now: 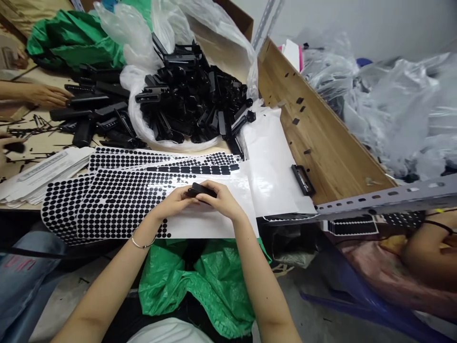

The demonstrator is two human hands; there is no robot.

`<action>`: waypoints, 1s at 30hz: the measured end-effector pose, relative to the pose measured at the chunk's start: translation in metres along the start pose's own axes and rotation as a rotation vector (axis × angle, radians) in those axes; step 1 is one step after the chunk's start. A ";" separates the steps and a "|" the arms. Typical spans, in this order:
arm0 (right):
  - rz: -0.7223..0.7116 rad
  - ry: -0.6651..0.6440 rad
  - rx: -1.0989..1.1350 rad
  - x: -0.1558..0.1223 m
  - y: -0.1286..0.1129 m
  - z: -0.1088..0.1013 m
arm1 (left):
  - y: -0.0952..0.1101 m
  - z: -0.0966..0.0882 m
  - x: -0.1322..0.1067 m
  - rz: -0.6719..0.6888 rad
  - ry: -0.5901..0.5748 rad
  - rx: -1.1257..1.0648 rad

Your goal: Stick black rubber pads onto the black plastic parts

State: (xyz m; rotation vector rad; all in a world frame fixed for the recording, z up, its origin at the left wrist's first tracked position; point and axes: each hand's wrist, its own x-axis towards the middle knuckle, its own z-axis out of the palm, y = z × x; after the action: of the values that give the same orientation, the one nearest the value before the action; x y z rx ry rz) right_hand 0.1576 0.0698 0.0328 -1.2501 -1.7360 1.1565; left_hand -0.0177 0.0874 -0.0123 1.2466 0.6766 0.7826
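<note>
A pale, flat worktop (43, 74) spreads from 9 to 12 o'clock. Crinkly see-through plastic (385, 105) puffs up toward 2 o'clock, past a smooth brown wood board (321, 138). A big heap of hard, shiny black parts (193, 100) sits in a thin, wrinkly bag (130, 78) at 11 o'clock. White sheets with round black dots (124, 205) lie flat at 8 o'clock; a crinkly green sack (221, 281) drapes at 6 o'clock. Near the middle, toward 8 o'clock, the left hand (174, 202) and right hand (224, 200) both have their grip closed on one small, long black piece (203, 190). A thin, shiny bracelet (142, 246) circles the left wrist.
</note>
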 end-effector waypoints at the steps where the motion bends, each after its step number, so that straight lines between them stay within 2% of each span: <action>1: -0.010 -0.023 0.006 -0.006 -0.002 -0.006 | 0.000 -0.001 0.000 0.001 -0.023 -0.008; 3: 0.000 0.006 0.010 -0.024 -0.008 -0.018 | 0.001 -0.002 0.002 0.018 0.002 -0.039; 5: 0.032 0.024 0.036 -0.047 -0.017 -0.027 | 0.002 -0.003 0.005 0.039 0.106 -0.086; 6: 0.047 -0.037 0.065 -0.059 -0.022 -0.029 | 0.003 -0.003 0.006 0.040 0.153 -0.104; 8: 0.052 -0.303 0.101 -0.081 -0.028 -0.025 | 0.006 -0.003 0.010 0.026 0.179 -0.108; 10: 0.050 -0.593 0.016 -0.097 -0.026 -0.008 | 0.010 -0.002 0.013 0.014 0.130 -0.071; 11: 0.053 -0.671 -0.042 -0.101 -0.022 0.003 | 0.012 -0.002 0.014 0.024 0.115 -0.039; 12: 0.074 -0.686 -0.118 -0.105 -0.015 0.015 | 0.013 -0.002 0.014 0.044 0.111 0.002; 14: 0.151 -0.620 -0.357 -0.107 -0.001 0.038 | 0.014 -0.005 0.015 0.087 0.132 0.103; 16: 0.206 -0.650 -0.532 -0.104 0.006 0.049 | 0.012 -0.010 0.017 0.104 0.176 0.213; 18: 0.191 -0.705 -0.501 -0.095 0.000 0.045 | 0.009 -0.014 0.018 0.099 0.225 0.282; 20: 0.092 -0.708 -0.319 -0.079 -0.015 0.029 | 0.006 -0.017 0.019 0.096 0.253 0.329; 22: -0.043 -0.600 -0.196 -0.050 -0.029 0.007 | 0.006 -0.017 0.020 0.096 0.252 0.439; 23: -0.110 -0.480 -0.224 -0.031 -0.033 -0.005 | 0.007 -0.016 0.019 0.091 0.242 0.514; 24: -0.135 -0.295 -0.266 -0.009 -0.034 -0.016 | 0.008 -0.015 0.019 0.085 0.231 0.582; 25: -0.115 -0.096 -0.305 0.015 -0.031 -0.027 | 0.009 -0.013 0.018 0.078 0.220 0.628; 27: 0.056 0.287 -0.338 0.065 -0.018 -0.048 | 0.011 -0.012 0.017 0.064 0.200 0.641; 28: 0.186 0.425 -0.315 0.089 -0.010 -0.057 | 0.011 -0.012 0.017 0.059 0.188 0.624; 30: 0.274 0.530 -0.278 0.129 0.006 -0.072 | 0.009 -0.013 0.018 0.056 0.179 0.593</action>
State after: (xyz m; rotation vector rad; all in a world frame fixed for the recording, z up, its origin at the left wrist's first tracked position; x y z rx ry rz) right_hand 0.1865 0.2123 0.0579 -1.8144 -1.3782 0.6441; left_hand -0.0197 0.1106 -0.0064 1.7475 1.0726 0.7712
